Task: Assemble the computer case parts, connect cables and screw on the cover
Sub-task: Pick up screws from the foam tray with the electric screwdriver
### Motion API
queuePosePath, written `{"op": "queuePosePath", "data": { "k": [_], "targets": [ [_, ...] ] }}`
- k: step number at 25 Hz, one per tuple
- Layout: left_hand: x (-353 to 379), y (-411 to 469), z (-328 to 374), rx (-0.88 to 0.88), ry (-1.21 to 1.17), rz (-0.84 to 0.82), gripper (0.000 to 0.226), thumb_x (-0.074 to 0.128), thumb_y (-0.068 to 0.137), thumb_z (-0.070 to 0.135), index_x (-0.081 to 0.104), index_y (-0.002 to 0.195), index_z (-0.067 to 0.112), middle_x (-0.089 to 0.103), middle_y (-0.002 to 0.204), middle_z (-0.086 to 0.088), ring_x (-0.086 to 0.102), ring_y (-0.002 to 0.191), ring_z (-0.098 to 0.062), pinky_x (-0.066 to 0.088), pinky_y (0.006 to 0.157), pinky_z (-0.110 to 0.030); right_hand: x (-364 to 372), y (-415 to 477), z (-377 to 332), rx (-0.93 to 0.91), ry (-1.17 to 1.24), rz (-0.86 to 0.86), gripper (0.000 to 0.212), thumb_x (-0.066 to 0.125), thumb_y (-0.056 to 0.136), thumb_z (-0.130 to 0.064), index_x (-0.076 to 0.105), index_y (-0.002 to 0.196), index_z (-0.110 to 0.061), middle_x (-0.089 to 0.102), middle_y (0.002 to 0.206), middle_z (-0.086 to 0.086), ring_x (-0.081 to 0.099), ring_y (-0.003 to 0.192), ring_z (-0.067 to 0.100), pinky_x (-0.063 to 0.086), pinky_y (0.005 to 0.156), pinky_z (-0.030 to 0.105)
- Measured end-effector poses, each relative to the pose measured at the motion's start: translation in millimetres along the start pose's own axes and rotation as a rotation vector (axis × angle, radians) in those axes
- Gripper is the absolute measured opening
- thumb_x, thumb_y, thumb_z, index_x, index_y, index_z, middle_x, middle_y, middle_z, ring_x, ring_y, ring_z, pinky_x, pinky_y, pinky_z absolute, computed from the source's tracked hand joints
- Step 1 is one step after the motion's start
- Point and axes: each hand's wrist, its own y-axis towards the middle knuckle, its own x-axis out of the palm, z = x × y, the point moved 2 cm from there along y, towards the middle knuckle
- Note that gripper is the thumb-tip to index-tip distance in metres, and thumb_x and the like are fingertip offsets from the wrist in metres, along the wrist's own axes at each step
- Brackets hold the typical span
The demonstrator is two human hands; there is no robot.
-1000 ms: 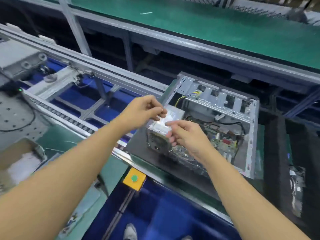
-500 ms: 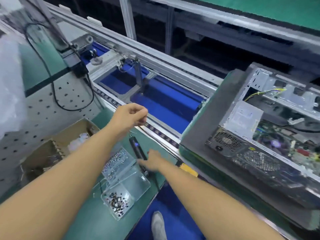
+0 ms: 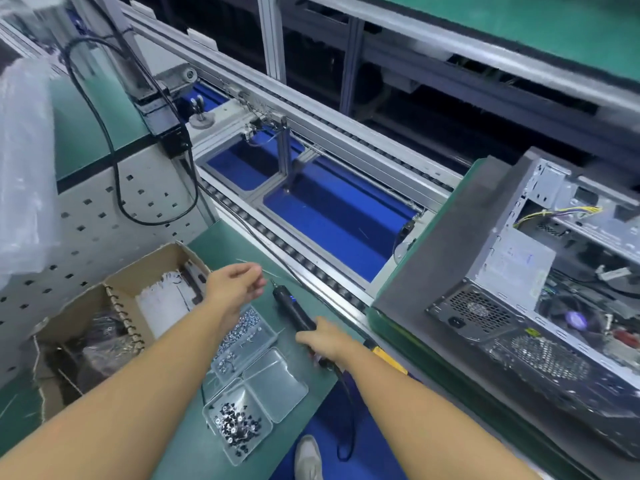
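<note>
Right hand (image 3: 323, 339) grasps electric screwdriver (image 3: 293, 308) | left hand (image 3: 235, 285) curled over screw tray (image 3: 264, 341), grip unclear | open computer case (image 3: 553, 181) at right

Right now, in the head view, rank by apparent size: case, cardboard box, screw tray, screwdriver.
1. Case, largest, though cropped at the frame edge.
2. Cardboard box.
3. Screw tray.
4. Screwdriver, smallest; the right hand hides part of it.
</note>
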Motion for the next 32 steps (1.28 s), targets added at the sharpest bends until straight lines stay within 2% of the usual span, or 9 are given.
{"op": "queuePosePath", "data": {
  "k": [4,6,8,12,18,22,26,29,32],
  "targets": [
    [29,11,-23,-0.124,-0.18,0.054,0.018,0.068,0.091,0.012,0.063,0.103,-0.001,0.065,0.084,-0.009,0.062,0.075,-0.017,0.055,0.072,-0.032,-39,-56,25,-0.152,0.298,0.043,0.033,0.066,0.079,-0.04,0.052,0.098,-0.017,0.067,0.078,0.006,0.057,0.057,0.02,0.046,0.045,0.028],
    [54,9,-29,-0.243,-0.315,-0.083,0.011,0.065,0.093,0.012,0.06,0.098,0.004,0.065,0.09,-0.008,0.063,0.089,-0.022,0.053,0.087,-0.037,-56,-86,33,-0.214,0.338,0.039,0.034,0.066,0.082,-0.044,0.054,0.098,-0.017,0.066,0.079,0.006,0.057,0.057,0.019,0.046,0.045,0.028],
    [82,1,-29,-0.31,-0.418,-0.26,0.005,0.059,0.096,0.009,0.06,0.097,0.005,0.069,0.089,-0.009,0.066,0.091,-0.022,0.054,0.089,-0.038,-70,-112,41,-0.242,0.304,0.051,0.025,0.066,0.086,-0.044,0.056,0.095,-0.023,0.065,0.081,0.005,0.056,0.059,0.021,0.046,0.046,0.029],
    [118,-16,-33,-0.304,-0.353,-0.443,0.012,0.052,0.1,0.012,0.063,0.101,0.008,0.075,0.085,-0.003,0.069,0.088,-0.015,0.048,0.091,-0.033,-78,-142,60,-0.236,0.179,0.135,0.018,0.065,0.087,-0.049,0.059,0.094,-0.034,0.067,0.083,0.0,0.057,0.066,0.021,0.048,0.051,0.025],
    [138,-33,-44,-0.319,-0.344,-0.592,0.014,0.054,0.097,0.014,0.064,0.102,0.005,0.077,0.095,-0.007,0.074,0.09,-0.016,0.048,0.095,-0.036,-72,-165,84,-0.218,0.263,0.21,0.028,0.066,0.087,-0.044,0.057,0.106,-0.025,0.067,0.086,0.002,0.058,0.065,0.02,0.048,0.049,0.03],
    [146,-43,-48,-0.321,-0.33,-0.613,0.017,0.05,0.1,0.012,0.064,0.095,0.003,0.076,0.087,-0.007,0.075,0.082,-0.015,0.046,0.096,-0.033,-69,-173,94,-0.214,0.272,0.237,0.026,0.065,0.089,-0.04,0.057,0.105,-0.022,0.066,0.079,-0.002,0.057,0.059,0.016,0.048,0.048,0.029],
    [154,-50,-49,-0.312,-0.291,-0.594,0.016,0.053,0.099,0.009,0.065,0.097,-0.001,0.074,0.088,-0.01,0.074,0.078,-0.015,0.059,0.075,-0.026,-65,-177,101,-0.18,0.272,0.269,0.023,0.065,0.087,-0.039,0.057,0.1,-0.022,0.064,0.067,-0.006,0.054,0.053,0.013,0.047,0.048,0.026],
    [158,-51,-49,-0.277,-0.181,-0.595,0.015,0.059,0.096,0.013,0.067,0.099,0.001,0.075,0.088,-0.008,0.073,0.081,-0.014,0.051,0.093,-0.034,-65,-177,103,-0.168,0.219,0.309,0.018,0.064,0.086,-0.044,0.055,0.098,-0.034,0.063,0.069,-0.003,0.053,0.052,0.015,0.045,0.047,0.026],
    [167,-53,-40,-0.263,-0.106,-0.647,0.016,0.062,0.094,0.017,0.067,0.098,0.002,0.073,0.09,-0.008,0.071,0.089,-0.019,0.049,0.098,-0.038,-65,-181,105,-0.188,0.212,0.368,0.015,0.063,0.086,-0.05,0.053,0.096,-0.05,0.061,0.067,-0.001,0.049,0.048,0.016,0.041,0.043,0.024]
  ]
}}
